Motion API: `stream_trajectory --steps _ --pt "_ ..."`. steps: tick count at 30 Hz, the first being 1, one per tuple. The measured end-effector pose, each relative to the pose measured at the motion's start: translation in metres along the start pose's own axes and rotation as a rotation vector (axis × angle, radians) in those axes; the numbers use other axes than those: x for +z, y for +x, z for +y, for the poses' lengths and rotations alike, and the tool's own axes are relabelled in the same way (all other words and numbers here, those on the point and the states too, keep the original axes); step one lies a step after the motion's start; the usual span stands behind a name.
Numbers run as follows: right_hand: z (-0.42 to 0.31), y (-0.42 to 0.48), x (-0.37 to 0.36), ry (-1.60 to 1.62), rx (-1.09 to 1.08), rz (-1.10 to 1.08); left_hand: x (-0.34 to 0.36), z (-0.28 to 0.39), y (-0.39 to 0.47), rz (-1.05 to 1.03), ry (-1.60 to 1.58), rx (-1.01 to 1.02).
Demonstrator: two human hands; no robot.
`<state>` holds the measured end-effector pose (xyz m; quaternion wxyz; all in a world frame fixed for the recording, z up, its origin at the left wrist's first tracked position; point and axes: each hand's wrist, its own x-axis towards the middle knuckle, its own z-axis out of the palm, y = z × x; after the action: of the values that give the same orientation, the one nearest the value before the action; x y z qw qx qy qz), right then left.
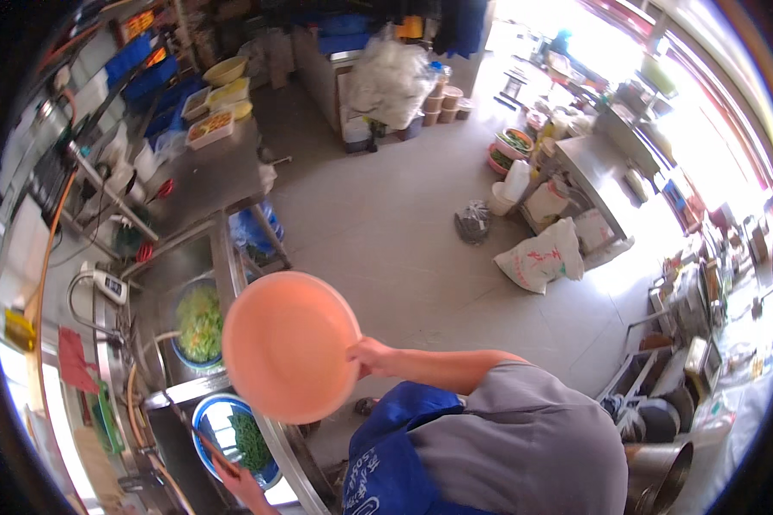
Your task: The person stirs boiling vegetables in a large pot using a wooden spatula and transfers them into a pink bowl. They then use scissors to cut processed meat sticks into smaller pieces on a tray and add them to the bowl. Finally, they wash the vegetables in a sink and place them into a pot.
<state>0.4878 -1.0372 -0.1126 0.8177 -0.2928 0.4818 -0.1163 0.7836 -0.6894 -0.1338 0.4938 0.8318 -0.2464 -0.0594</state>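
Observation:
My right hand (372,357) grips the rim of an orange plastic basin (291,347), tilted so its round face shows, above the front edge of the steel sink. Lower left, my left hand (235,479) is at a long brown stick-like utensil (196,431) that crosses a blue-rimmed basin (200,412). Dark green leafy vegetables (251,441) lie in that basin, in the nearer sink bay. Another basin, in the farther bay, holds pale green chopped vegetables (200,322); the orange basin overlaps the view beside it.
A faucet (109,331) stands behind the sink. Beyond it, a steel table (212,170) carries food trays (211,129). On the floor are a white woven sack (544,257) and a dark plastic bag (472,222), near another steel table (592,167). A large metal pot (660,476) is at lower right.

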Motion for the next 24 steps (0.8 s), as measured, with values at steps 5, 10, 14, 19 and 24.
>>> stream_trajectory --steps 5,10,14,19,24 --pt "0.003 -0.024 0.048 -0.102 -0.022 -0.152 -0.063 0.038 -0.086 -0.072 -0.032 -0.333" --pt "0.059 -0.016 0.106 -0.279 0.04 -0.227 -0.092 0.027 -0.172 0.078 -0.485 -0.604" --pt "0.167 0.037 0.118 -0.082 0.234 -0.646 -0.171 0.015 -0.301 0.314 -0.8 -0.598" --pt "0.199 -0.027 0.138 -0.035 0.336 -1.004 -0.203 0.134 -0.393 0.808 -0.868 -0.65" --pt "0.254 -0.079 0.198 -0.446 0.514 -0.89 -0.244 0.183 -0.523 1.116 -0.63 -0.674"
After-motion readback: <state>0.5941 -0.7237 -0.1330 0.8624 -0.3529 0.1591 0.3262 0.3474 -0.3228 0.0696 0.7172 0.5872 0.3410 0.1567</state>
